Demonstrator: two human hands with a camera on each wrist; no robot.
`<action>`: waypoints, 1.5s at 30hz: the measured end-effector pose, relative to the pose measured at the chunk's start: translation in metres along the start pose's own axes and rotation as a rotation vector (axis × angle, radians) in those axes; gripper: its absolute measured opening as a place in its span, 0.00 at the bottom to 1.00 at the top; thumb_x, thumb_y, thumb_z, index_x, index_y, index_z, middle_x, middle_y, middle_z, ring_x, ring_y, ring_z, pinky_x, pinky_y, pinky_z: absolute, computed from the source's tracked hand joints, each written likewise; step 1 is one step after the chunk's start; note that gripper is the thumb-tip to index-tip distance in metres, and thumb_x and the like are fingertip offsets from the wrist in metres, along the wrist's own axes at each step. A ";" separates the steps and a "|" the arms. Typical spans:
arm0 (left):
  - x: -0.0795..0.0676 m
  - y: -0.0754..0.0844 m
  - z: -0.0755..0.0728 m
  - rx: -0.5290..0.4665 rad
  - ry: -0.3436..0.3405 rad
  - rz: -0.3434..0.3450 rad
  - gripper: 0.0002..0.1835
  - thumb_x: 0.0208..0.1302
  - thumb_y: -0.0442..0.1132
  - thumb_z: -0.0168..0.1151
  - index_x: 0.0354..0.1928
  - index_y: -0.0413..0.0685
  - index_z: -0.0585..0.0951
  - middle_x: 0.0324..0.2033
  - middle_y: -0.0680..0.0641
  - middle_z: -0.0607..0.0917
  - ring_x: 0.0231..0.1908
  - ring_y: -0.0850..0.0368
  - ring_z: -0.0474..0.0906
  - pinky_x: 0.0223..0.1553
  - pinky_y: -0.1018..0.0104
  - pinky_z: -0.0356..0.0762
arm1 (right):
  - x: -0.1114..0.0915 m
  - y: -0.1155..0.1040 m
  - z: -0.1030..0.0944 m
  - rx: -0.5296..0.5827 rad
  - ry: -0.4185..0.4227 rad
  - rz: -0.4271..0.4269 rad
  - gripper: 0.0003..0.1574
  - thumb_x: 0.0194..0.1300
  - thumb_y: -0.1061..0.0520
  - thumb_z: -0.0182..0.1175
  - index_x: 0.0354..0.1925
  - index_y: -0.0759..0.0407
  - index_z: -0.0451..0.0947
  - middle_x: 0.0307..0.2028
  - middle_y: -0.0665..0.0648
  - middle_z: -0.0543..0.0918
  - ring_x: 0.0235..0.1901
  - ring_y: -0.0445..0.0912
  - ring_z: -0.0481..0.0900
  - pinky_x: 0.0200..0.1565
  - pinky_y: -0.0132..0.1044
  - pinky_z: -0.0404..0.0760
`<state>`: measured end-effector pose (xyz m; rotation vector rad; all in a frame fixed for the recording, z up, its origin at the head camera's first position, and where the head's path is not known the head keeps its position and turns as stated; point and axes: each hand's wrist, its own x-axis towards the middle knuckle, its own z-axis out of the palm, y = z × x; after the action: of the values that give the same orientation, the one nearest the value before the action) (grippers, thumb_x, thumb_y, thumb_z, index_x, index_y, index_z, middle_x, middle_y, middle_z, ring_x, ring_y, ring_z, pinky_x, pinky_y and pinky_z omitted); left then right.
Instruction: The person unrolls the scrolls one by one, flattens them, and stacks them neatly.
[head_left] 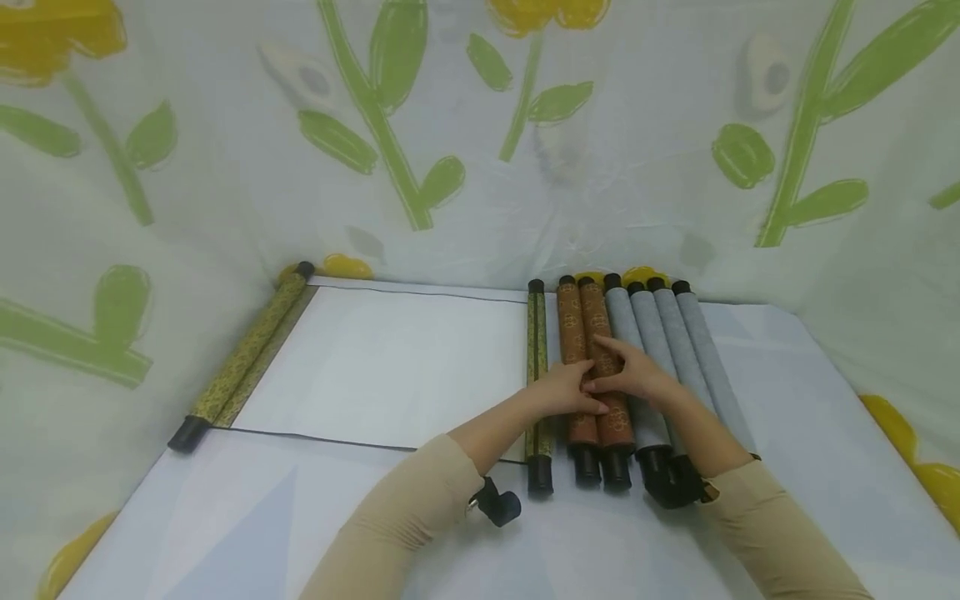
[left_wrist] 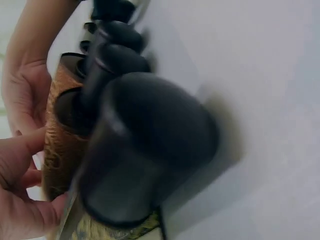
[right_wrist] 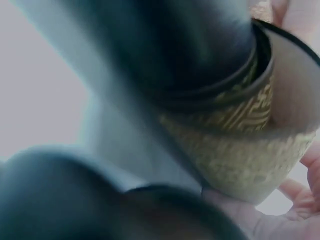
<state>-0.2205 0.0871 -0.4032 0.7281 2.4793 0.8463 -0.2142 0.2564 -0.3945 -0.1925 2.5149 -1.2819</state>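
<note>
Two brown patterned scroll rolls [head_left: 570, 325] with black end knobs lie side by side right of centre in the head view. My left hand [head_left: 558, 389] reaches across the gold roller [head_left: 536, 333] and grips the brown rolls, thumb and fingers spread along them. From the other side my right hand [head_left: 636, 373] holds the right brown roll, its fingertips close to the left hand's. In the left wrist view, the left fingers [left_wrist: 30, 145] touch the brown roll [left_wrist: 60, 150]. A patterned roll end [right_wrist: 235, 155] fills much of the blurred right wrist view, beside the right hand [right_wrist: 280, 215].
An unrolled scroll with white paper [head_left: 390, 358] spreads leftward to its far gold roller [head_left: 251, 350]. Several grey rolls [head_left: 686, 333] lie under and beside the right forearm. A flowered curtain [head_left: 480, 167] stands behind the white table [head_left: 315, 517].
</note>
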 end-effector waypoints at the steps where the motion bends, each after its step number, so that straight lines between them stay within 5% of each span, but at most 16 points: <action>1: 0.000 0.000 0.003 -0.017 0.022 -0.008 0.45 0.57 0.55 0.66 0.72 0.47 0.58 0.67 0.42 0.65 0.68 0.42 0.57 0.63 0.52 0.64 | 0.000 0.000 0.000 0.008 0.004 0.007 0.59 0.55 0.55 0.69 0.73 0.62 0.45 0.72 0.70 0.43 0.69 0.69 0.39 0.63 0.67 0.51; 5: 0.000 0.001 0.008 0.070 0.094 -0.038 0.45 0.54 0.61 0.65 0.71 0.52 0.61 0.66 0.44 0.68 0.68 0.41 0.57 0.63 0.48 0.63 | -0.001 0.000 0.000 0.036 0.011 0.009 0.59 0.54 0.58 0.69 0.73 0.63 0.45 0.72 0.70 0.43 0.70 0.69 0.37 0.63 0.67 0.49; 9: -0.001 0.003 0.005 0.252 0.120 -0.102 0.46 0.51 0.69 0.61 0.70 0.61 0.62 0.64 0.52 0.72 0.65 0.48 0.64 0.67 0.38 0.44 | 0.000 -0.001 0.002 0.049 0.013 -0.010 0.59 0.53 0.61 0.69 0.73 0.63 0.45 0.72 0.71 0.44 0.70 0.68 0.37 0.63 0.67 0.48; 12: -0.003 0.001 0.004 0.254 0.125 -0.150 0.46 0.48 0.72 0.60 0.70 0.67 0.62 0.65 0.54 0.71 0.66 0.49 0.63 0.63 0.30 0.33 | 0.000 -0.002 0.003 0.047 0.019 -0.014 0.59 0.52 0.62 0.69 0.73 0.64 0.45 0.72 0.71 0.45 0.70 0.68 0.38 0.63 0.68 0.48; 20: -0.003 -0.004 0.006 0.175 0.143 -0.176 0.45 0.46 0.70 0.64 0.69 0.72 0.63 0.66 0.52 0.69 0.66 0.51 0.62 0.59 0.31 0.53 | 0.001 -0.005 0.006 0.045 0.002 0.009 0.59 0.54 0.62 0.68 0.73 0.63 0.43 0.72 0.70 0.43 0.70 0.68 0.37 0.62 0.68 0.48; 25: -0.004 -0.007 0.006 0.156 0.147 -0.139 0.45 0.47 0.69 0.64 0.69 0.70 0.63 0.65 0.52 0.70 0.66 0.51 0.62 0.59 0.29 0.52 | 0.004 -0.006 0.004 0.024 -0.025 0.016 0.58 0.54 0.63 0.67 0.73 0.64 0.43 0.72 0.71 0.42 0.69 0.69 0.38 0.62 0.67 0.52; 29: -0.005 -0.011 0.006 0.112 0.175 -0.102 0.45 0.46 0.68 0.66 0.68 0.69 0.65 0.64 0.52 0.71 0.66 0.50 0.62 0.61 0.29 0.48 | 0.007 -0.006 0.001 0.028 -0.052 0.026 0.57 0.54 0.66 0.65 0.73 0.64 0.42 0.72 0.72 0.41 0.67 0.67 0.49 0.55 0.57 0.69; 33: -0.007 -0.013 0.008 0.053 0.222 -0.079 0.42 0.47 0.68 0.65 0.66 0.71 0.67 0.64 0.50 0.72 0.65 0.50 0.63 0.60 0.30 0.49 | 0.007 -0.008 -0.001 0.089 -0.065 0.050 0.56 0.53 0.67 0.61 0.73 0.62 0.41 0.70 0.74 0.40 0.47 0.58 0.68 0.37 0.41 0.75; 37: -0.010 -0.012 0.006 -0.023 0.287 -0.036 0.38 0.51 0.66 0.64 0.65 0.68 0.69 0.64 0.45 0.71 0.65 0.46 0.63 0.58 0.35 0.58 | 0.005 -0.010 -0.002 0.200 -0.054 0.073 0.55 0.55 0.67 0.57 0.74 0.58 0.38 0.71 0.72 0.36 0.32 0.48 0.70 0.32 0.37 0.75; 45: -0.014 -0.011 0.004 -0.200 0.354 0.028 0.34 0.55 0.56 0.66 0.65 0.61 0.71 0.58 0.36 0.69 0.55 0.46 0.68 0.47 0.58 0.74 | 0.004 -0.015 -0.001 0.318 -0.005 0.041 0.57 0.54 0.70 0.54 0.74 0.56 0.37 0.70 0.74 0.41 0.38 0.49 0.73 0.33 0.36 0.78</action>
<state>-0.2117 0.0728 -0.4102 0.5857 2.6351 1.3100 -0.2180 0.2473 -0.3830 -0.0712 2.2569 -1.6363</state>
